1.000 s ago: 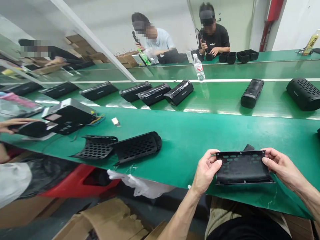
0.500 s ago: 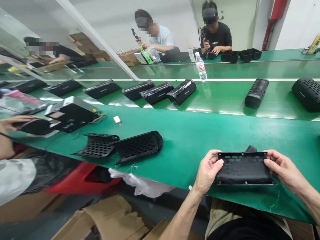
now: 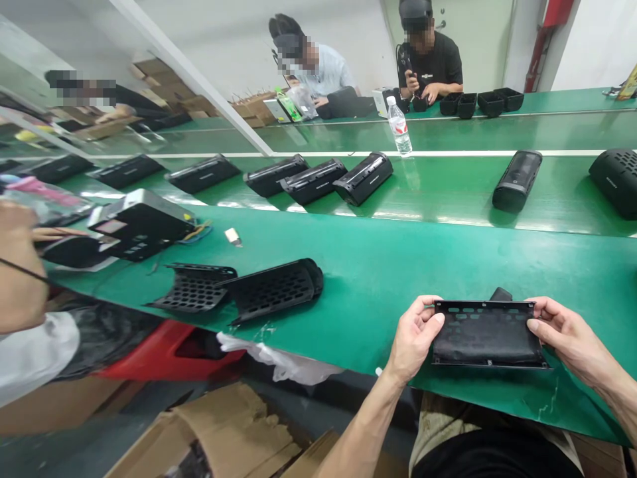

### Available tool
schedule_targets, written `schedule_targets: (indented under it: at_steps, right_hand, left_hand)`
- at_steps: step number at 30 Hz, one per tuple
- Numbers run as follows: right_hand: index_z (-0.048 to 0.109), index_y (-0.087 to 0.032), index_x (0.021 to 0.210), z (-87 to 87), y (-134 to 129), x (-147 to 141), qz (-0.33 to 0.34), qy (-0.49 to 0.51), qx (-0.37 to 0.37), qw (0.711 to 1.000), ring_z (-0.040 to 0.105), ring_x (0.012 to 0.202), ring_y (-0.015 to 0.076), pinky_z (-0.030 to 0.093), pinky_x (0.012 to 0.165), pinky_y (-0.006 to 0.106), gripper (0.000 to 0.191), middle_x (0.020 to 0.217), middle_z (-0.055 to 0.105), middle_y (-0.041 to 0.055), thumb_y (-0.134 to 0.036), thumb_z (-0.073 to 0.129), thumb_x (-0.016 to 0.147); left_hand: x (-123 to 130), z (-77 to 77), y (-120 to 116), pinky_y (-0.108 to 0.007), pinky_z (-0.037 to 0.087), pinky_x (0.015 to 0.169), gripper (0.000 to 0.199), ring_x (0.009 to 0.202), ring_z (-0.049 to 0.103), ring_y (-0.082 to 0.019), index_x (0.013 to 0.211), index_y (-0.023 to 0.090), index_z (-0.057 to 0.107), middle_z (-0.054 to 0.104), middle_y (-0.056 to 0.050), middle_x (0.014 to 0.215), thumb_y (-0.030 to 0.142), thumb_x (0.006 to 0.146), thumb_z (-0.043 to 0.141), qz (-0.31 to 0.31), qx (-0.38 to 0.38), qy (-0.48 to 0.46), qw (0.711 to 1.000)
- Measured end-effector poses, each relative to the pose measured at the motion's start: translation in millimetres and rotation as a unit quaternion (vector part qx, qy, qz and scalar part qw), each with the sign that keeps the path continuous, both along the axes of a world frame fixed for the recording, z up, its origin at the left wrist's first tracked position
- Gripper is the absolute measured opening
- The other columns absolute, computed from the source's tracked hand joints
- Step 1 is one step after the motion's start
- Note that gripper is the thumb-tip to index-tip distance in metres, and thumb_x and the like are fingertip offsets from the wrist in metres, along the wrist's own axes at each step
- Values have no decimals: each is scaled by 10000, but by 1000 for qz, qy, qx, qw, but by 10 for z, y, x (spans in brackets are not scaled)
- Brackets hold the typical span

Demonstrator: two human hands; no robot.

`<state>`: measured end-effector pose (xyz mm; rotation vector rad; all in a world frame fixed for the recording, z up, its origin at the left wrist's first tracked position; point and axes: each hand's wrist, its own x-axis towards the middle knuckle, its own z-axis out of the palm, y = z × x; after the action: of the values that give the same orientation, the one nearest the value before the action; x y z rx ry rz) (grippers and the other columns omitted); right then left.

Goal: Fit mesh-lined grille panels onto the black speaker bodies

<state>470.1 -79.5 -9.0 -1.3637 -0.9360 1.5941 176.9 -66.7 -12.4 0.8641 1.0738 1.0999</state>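
Between my two hands is a black perforated plastic shell (image 3: 490,338), its hollow side facing me, with dark sheet material covering many of its slots. My left hand (image 3: 415,335) pinches its left end, thumb inside the upper corner. At the right end my right hand (image 3: 562,335) grips the upper corner, thumb in front. Behind the shell's top edge a small black piece (image 3: 500,294) pokes up, mostly hidden. Further left on the green table lie two more perforated shells, one flatter (image 3: 196,289) and one (image 3: 276,289) overlapping it.
Several black speaker-like units stand along the green conveyor (image 3: 448,186), one (image 3: 517,180) upright-faced at right. A water bottle (image 3: 399,127) stands beyond. Left are a black metal box (image 3: 144,226) and a co-worker's arm (image 3: 22,265). Cardboard (image 3: 233,431) lies below the table edge. Co-workers sit across.
My hands and the shell stay almost in place. The co-worker's arm at the left has risen and come further into view. Across the table, one person's head and hands have lowered.
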Motion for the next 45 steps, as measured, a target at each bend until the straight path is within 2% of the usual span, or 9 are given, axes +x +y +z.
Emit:
schedule_targets:
  at_steps: [6,18,22,28,36,45]
  right_hand:
    - [741,-220,1031,14,5,-15,-6,-1,-2,1000,581,823,175,510,672,250,583,913,638,25,-654,951,702]
    - [743,-204,996,43,12,-16,-12,-25,20,999,577,810,187,504,685,280,578,873,631,33,-670,931,711]
    - [744,-203,983,89,10,-28,-16,-38,26,999,558,751,179,490,638,282,574,841,630,30,-687,910,724]
    - [736,-204,1013,89,6,-12,-6,-44,29,999,576,753,184,502,636,289,569,891,666,43,-690,885,757]
    - [742,-209,1031,82,5,-1,-7,-34,30,999,581,757,177,513,641,286,546,915,671,39,-661,896,765]
    - [736,-204,1000,97,12,-41,-21,-22,18,999,539,671,150,466,567,269,559,828,634,16,-664,912,734]
  left_hand:
    - [-2,-34,-1,-243,488,700,539,726,625,-127,1090,180,652,736,-15,846,524,763,910,2,-1,-7,1000]
    - [1,-31,0,-261,544,742,516,771,683,-151,1104,180,657,774,-51,920,466,762,917,1,-2,-4,1000]
    - [17,-24,4,-259,542,736,506,776,686,-158,1098,181,658,766,-41,889,464,766,915,4,0,-4,1000]
    - [27,-25,4,-265,551,736,493,777,693,-164,1108,185,654,756,-35,876,444,775,908,0,3,-6,1000]
    - [17,-40,5,-273,574,793,490,858,724,-174,1116,181,653,782,-62,953,437,782,905,-1,14,1,1000]
    - [28,-71,-11,-304,570,847,539,930,737,-203,1141,183,660,799,-96,1054,443,754,929,-1,7,-10,1000]
